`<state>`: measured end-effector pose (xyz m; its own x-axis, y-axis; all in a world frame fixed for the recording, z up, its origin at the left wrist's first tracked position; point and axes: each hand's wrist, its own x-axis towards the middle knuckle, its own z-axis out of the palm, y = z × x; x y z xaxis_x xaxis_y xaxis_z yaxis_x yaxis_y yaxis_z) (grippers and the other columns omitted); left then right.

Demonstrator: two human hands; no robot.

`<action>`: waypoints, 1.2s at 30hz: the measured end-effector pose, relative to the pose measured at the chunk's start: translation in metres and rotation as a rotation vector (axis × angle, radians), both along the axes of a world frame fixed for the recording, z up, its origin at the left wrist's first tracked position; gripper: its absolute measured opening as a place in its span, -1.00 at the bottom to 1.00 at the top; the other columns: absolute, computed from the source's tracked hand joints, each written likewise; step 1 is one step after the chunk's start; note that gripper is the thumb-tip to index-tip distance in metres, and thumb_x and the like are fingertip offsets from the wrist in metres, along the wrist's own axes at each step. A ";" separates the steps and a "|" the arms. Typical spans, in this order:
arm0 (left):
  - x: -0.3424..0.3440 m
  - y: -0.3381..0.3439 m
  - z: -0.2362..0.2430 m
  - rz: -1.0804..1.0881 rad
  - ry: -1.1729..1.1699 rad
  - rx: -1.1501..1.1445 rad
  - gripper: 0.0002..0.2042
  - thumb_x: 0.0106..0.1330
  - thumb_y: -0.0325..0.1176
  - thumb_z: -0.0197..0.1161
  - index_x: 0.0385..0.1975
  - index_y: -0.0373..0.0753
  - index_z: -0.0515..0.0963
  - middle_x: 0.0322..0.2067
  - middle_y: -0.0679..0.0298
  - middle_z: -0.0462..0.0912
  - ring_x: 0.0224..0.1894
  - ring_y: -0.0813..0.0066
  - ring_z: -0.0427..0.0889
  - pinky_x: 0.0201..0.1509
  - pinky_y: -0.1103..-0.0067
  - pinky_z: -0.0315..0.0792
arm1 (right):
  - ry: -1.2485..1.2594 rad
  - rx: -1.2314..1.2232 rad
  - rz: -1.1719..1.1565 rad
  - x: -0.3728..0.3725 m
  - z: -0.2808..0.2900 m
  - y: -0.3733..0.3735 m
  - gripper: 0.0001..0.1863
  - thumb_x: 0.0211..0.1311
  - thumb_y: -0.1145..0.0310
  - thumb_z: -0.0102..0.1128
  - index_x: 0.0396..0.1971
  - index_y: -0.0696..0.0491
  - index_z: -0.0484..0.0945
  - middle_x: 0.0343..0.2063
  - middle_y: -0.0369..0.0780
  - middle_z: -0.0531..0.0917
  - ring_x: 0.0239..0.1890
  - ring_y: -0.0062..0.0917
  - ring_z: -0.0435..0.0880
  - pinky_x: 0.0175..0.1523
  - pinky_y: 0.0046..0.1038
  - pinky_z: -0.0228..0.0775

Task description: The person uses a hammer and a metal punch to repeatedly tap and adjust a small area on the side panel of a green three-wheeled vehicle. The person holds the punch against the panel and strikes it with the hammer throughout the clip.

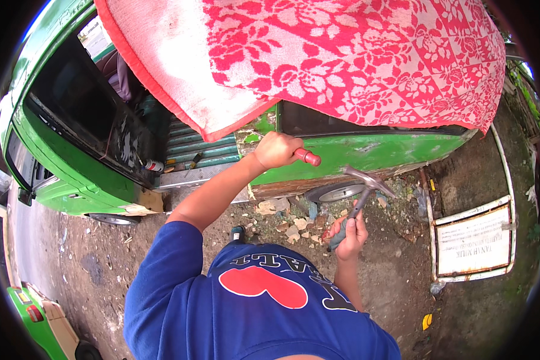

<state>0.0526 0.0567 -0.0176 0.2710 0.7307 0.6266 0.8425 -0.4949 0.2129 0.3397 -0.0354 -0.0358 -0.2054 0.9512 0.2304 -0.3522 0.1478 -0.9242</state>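
My left hand [276, 150] is closed around a tool with a red handle [308, 157], held up against the rusty corner of a green van's side [366, 147]. The handle's rounded end sticks out to the right; its other end is hidden, so I cannot tell its kind. In my right hand [350, 238] is a claw hammer [369, 181], gripped low on its dark handle. The hammer's metal head is up, below and right of the red handle and apart from it.
A pink and white floral blanket [354, 54] drapes over the van. To the left, an open doorway shows a ribbed floor [189, 144] with a spray can [154, 165] near its edge. Rubble [294, 228] lies below. A white framed sign [474, 243] stands right; another green vehicle [39, 321] is lower left.
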 end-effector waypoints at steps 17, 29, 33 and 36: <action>-0.008 0.006 -0.012 -0.046 0.013 0.012 -0.81 0.06 -0.21 0.27 -0.59 -0.13 0.46 -0.67 0.28 0.53 -0.59 0.22 0.59 -0.55 0.33 0.46 | -0.005 -0.004 0.056 -0.012 -0.011 0.005 -0.51 0.42 0.37 -0.09 0.28 0.24 0.24 -0.62 -0.31 0.42 -0.63 -0.69 0.40 -0.52 -0.61 0.33; -0.004 0.005 -0.014 -0.039 0.116 0.001 -0.83 0.03 -0.23 0.30 -0.62 -0.12 0.47 -0.68 0.29 0.52 -0.61 0.26 0.57 -0.57 0.37 0.44 | -0.156 0.034 0.055 -0.012 -0.033 0.009 -0.51 0.42 0.36 -0.10 0.29 0.20 0.24 -0.65 -0.32 0.41 -0.62 -0.69 0.40 -0.50 -0.61 0.30; -0.002 0.003 -0.016 -0.033 0.115 -0.039 -0.82 0.04 -0.23 0.30 -0.62 -0.13 0.47 -0.68 0.29 0.52 -0.61 0.25 0.58 -0.57 0.36 0.44 | -0.119 -0.045 -0.053 -0.010 -0.017 0.002 -0.52 0.41 0.38 -0.10 0.28 0.21 0.24 -0.64 -0.32 0.42 -0.63 -0.68 0.40 -0.50 -0.62 0.31; -0.003 0.009 -0.010 -0.031 0.127 -0.046 -0.82 0.06 -0.22 0.29 -0.61 -0.13 0.47 -0.68 0.28 0.53 -0.60 0.23 0.59 -0.56 0.34 0.44 | -0.052 -0.085 -0.043 -0.005 -0.028 0.011 -0.56 0.42 0.36 -0.09 0.23 0.21 0.29 -0.64 -0.31 0.44 -0.63 -0.68 0.42 -0.54 -0.62 0.31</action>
<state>0.0498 0.0657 -0.0279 0.3689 0.7476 0.5523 0.8483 -0.5137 0.1287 0.3350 -0.0247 -0.0640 -0.1738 0.9749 0.1388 -0.2984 0.0822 -0.9509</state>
